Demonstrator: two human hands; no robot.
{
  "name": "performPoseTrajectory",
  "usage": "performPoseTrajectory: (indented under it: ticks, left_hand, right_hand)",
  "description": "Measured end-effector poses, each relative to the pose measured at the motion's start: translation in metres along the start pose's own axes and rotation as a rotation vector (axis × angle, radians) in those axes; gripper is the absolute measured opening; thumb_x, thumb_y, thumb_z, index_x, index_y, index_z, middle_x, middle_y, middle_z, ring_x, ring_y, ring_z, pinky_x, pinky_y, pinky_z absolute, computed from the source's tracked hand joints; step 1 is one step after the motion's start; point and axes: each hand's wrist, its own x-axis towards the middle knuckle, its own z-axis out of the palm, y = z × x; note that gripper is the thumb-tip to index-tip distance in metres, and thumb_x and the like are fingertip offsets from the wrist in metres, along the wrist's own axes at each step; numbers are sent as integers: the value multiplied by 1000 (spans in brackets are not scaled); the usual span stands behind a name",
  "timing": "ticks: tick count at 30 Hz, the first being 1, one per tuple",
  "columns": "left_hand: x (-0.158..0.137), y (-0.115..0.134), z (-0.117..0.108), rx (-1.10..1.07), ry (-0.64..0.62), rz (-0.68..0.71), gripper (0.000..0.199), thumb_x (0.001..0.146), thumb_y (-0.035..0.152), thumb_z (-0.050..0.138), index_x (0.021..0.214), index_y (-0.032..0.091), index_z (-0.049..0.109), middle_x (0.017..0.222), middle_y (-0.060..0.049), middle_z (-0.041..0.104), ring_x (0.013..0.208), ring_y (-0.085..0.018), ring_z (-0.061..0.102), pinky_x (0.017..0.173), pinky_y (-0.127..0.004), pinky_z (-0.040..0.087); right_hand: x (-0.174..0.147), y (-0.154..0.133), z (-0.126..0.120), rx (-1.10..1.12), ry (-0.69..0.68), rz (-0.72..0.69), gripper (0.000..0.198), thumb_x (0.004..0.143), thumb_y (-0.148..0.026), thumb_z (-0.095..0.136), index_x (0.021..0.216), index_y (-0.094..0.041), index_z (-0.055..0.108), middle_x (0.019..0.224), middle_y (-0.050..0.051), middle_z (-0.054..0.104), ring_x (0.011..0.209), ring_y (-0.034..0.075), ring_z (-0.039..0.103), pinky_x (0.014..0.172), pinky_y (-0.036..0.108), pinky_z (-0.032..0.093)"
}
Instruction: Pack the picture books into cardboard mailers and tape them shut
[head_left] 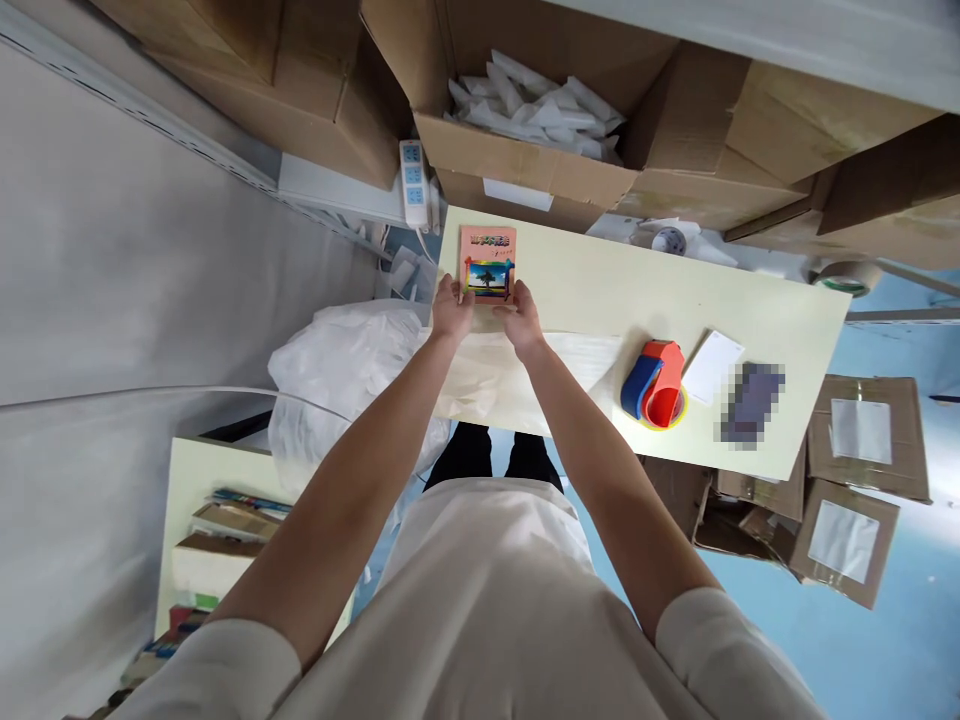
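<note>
A small pink book (486,250) with a tree picture in a rainbow-coloured frame on its cover is at the far left of the pale table. My left hand (453,310) grips its lower left corner, thumb on the near edge. At the lower right corner my right hand (522,318) holds it in the same way. Just below my hands, a white sheet of thin packing material (555,365) lies along the table's near edge. Whether the book rests on the table or is slightly lifted, I cannot tell.
To the right are a red and blue tape dispenser (654,385), white slips (714,366) and a blurred-out dark object (753,404). Behind the table (750,300) stands an open carton (525,165) of white packets, beside a power strip (414,185). Plastic wrap (330,370) bulges at left.
</note>
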Motion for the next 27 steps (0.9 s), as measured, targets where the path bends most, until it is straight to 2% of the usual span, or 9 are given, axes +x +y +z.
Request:
performPoseTrajectory:
  ticks: [3,7,10,14,17,20,23,27]
  left_hand:
    - [-2,17,-4,-157,-7,-65,35,84,37,54,111,16,60,109,-11,67,95,-19,65,76,-29,53]
    - [-33,41,-14,-257,-100,-83,36,74,25,57,109,16,62,104,-8,68,87,-17,65,72,-27,52]
    - [-72,51,-7,-182,-145,-76,38,68,18,57,106,16,62,97,-6,68,84,-17,64,74,-28,52]
    - [-129,51,20,18,-256,-64,29,69,14,57,99,17,59,87,-4,67,75,-14,63,72,-28,53]
    - [-161,46,41,205,-353,-62,25,69,11,59,93,18,59,80,-2,66,73,-15,63,73,-30,53]
    - [-181,39,56,307,-401,-87,28,68,9,61,95,18,59,78,-2,66,72,-17,64,74,-33,54]
    - [-191,34,67,363,-407,-82,41,70,9,60,110,16,57,86,-5,66,79,-20,65,78,-36,54]
    - [-201,32,80,551,-350,77,52,72,4,53,123,15,53,117,-15,58,113,-27,57,97,-42,47]
  right_hand:
    - [-1,-2,-3,55,-10,-41,37,77,-34,61,109,-17,53,101,5,64,96,19,60,90,40,50]
    - [-36,-9,-33,52,115,-78,31,79,-35,58,106,-19,54,97,4,63,83,15,61,80,34,53]
    - [-82,-8,-66,44,214,-71,24,79,-35,57,97,-20,52,98,4,62,76,13,61,71,31,54]
    - [-137,6,-109,-44,272,-27,19,76,-34,57,87,-20,50,77,1,62,62,13,58,59,28,52]
    - [-161,23,-134,-214,299,30,16,77,-34,54,85,-20,50,78,3,64,64,14,61,61,29,53]
    - [-171,41,-150,-319,303,65,12,77,-30,51,84,-20,51,80,5,66,67,16,62,64,30,53]
    - [-169,55,-155,-337,292,84,10,77,-27,50,84,-20,52,81,6,66,70,17,62,70,33,52]
    - [-169,64,-155,-462,292,28,17,81,-23,46,94,-18,55,91,11,65,86,22,61,84,40,50]
